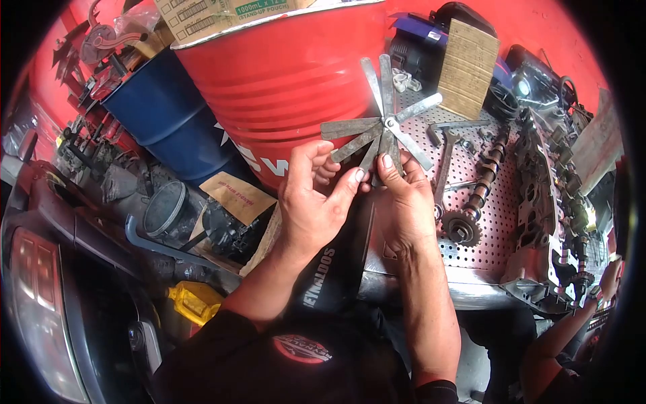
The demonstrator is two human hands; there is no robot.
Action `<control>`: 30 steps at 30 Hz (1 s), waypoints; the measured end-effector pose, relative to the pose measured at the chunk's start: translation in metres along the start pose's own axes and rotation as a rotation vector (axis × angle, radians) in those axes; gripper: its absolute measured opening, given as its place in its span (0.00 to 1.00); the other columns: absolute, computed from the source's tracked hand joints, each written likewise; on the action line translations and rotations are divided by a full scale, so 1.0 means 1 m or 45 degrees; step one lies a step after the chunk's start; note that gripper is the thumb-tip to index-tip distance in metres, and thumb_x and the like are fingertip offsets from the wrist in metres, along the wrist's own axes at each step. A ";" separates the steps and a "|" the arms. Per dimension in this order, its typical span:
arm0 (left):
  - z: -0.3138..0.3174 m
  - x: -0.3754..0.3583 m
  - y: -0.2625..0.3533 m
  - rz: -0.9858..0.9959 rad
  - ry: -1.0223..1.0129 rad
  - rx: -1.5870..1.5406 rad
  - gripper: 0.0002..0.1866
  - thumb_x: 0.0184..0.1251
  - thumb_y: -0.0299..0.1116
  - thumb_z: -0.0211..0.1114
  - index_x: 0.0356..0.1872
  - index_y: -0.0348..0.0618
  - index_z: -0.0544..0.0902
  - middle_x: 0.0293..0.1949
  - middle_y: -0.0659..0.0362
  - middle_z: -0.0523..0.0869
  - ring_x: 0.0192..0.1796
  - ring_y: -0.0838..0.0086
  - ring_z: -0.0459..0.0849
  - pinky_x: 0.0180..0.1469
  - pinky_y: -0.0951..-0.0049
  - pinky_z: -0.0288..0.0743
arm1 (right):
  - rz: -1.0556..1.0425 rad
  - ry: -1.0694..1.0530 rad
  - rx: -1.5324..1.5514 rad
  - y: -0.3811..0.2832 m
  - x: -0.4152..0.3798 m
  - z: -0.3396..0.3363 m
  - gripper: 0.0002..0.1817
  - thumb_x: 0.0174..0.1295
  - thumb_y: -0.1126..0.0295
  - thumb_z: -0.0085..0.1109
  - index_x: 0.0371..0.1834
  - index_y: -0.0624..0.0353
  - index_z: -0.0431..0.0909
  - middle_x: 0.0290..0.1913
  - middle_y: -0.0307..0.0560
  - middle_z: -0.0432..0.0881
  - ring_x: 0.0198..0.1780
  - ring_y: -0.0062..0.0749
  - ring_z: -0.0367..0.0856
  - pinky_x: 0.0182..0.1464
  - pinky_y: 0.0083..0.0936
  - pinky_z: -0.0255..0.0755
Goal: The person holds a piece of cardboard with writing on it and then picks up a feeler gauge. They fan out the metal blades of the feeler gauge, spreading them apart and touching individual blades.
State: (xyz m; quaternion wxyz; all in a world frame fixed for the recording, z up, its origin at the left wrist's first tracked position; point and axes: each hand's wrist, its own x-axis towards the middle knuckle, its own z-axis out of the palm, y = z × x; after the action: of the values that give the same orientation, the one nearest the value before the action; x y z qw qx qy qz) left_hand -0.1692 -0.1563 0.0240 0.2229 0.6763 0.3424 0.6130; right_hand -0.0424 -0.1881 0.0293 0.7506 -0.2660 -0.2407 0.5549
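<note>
A metal feeler gauge (389, 123) is held up before me, its thin blades fanned out around a central pivot. My left hand (315, 198) pinches one of the lower blades between thumb and fingers. Around the lower blades my right hand (405, 202) is closed, its thumb pressed on them near the pivot. Just right of that hand, a wrench (445, 172) lies on the perforated metal bench top (488, 259). Beside it rests a camshaft (482, 182) with a toothed sprocket at its near end.
A cylinder head (533, 209) occupies the bench's right side. Another person's arm (568, 330) reaches in there. Behind my hands stands a red drum (282, 81), with a blue drum (161, 94) further left. A yellow bottle (195, 301) sits low, near a vehicle's headlight (44, 303).
</note>
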 end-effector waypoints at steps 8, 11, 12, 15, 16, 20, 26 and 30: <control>-0.012 0.021 0.015 0.567 -0.055 0.702 0.50 0.40 0.36 0.83 0.69 0.36 0.68 0.61 0.43 0.73 0.66 0.48 0.67 0.67 0.51 0.62 | -0.037 0.012 -0.178 0.000 0.001 0.000 0.13 0.74 0.70 0.55 0.58 0.61 0.74 0.46 0.43 0.84 0.44 0.26 0.81 0.48 0.25 0.75; -0.017 0.030 0.015 0.537 -0.254 0.771 0.46 0.42 0.38 0.81 0.66 0.33 0.72 0.59 0.46 0.76 0.64 0.51 0.71 0.64 0.52 0.66 | -0.100 -0.006 -0.363 -0.001 -0.001 0.000 0.15 0.74 0.70 0.55 0.60 0.61 0.74 0.48 0.42 0.84 0.45 0.24 0.81 0.48 0.23 0.75; -0.018 0.031 0.015 0.526 -0.269 0.762 0.44 0.42 0.36 0.81 0.65 0.34 0.73 0.58 0.46 0.77 0.63 0.52 0.73 0.64 0.53 0.67 | -0.121 -0.007 -0.430 -0.002 -0.001 0.000 0.15 0.74 0.70 0.55 0.61 0.61 0.74 0.49 0.42 0.84 0.45 0.23 0.81 0.49 0.23 0.74; -0.017 0.032 0.013 0.537 -0.274 0.738 0.39 0.42 0.30 0.79 0.62 0.34 0.76 0.52 0.47 0.81 0.56 0.53 0.78 0.59 0.55 0.71 | -0.157 0.026 -0.514 -0.002 -0.001 -0.002 0.16 0.72 0.67 0.60 0.58 0.61 0.78 0.46 0.38 0.84 0.45 0.18 0.78 0.48 0.19 0.71; -0.016 0.031 0.014 0.568 -0.246 0.735 0.37 0.43 0.30 0.78 0.60 0.33 0.77 0.49 0.48 0.82 0.53 0.54 0.80 0.57 0.56 0.72 | -0.161 0.022 -0.511 -0.001 -0.001 -0.002 0.16 0.72 0.66 0.61 0.58 0.61 0.78 0.46 0.38 0.84 0.45 0.17 0.78 0.47 0.19 0.71; -0.016 0.027 0.006 0.673 -0.169 0.668 0.27 0.45 0.25 0.73 0.52 0.32 0.81 0.38 0.50 0.84 0.40 0.56 0.83 0.46 0.58 0.76 | -0.154 0.023 -0.444 0.000 0.000 0.000 0.17 0.72 0.63 0.62 0.58 0.61 0.80 0.46 0.37 0.84 0.45 0.17 0.78 0.47 0.19 0.71; -0.021 0.025 0.000 0.670 -0.094 0.522 0.20 0.49 0.16 0.67 0.48 0.30 0.82 0.32 0.49 0.84 0.33 0.56 0.83 0.40 0.61 0.78 | -0.059 0.094 -0.276 -0.010 -0.005 0.007 0.15 0.73 0.61 0.60 0.53 0.60 0.80 0.46 0.39 0.85 0.43 0.20 0.79 0.47 0.19 0.69; -0.024 0.022 -0.001 0.571 -0.095 0.385 0.17 0.53 0.18 0.67 0.47 0.28 0.81 0.31 0.48 0.82 0.34 0.53 0.82 0.39 0.59 0.78 | -0.143 0.063 -0.100 -0.005 0.004 -0.009 0.13 0.73 0.61 0.60 0.50 0.59 0.79 0.45 0.41 0.85 0.44 0.23 0.80 0.49 0.23 0.71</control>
State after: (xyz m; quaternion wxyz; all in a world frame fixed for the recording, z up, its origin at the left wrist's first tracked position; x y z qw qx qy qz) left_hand -0.1928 -0.1426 0.0420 -0.0096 0.7829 0.2632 0.5636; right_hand -0.0318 -0.1865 0.0258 0.7752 -0.2948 -0.2583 0.4955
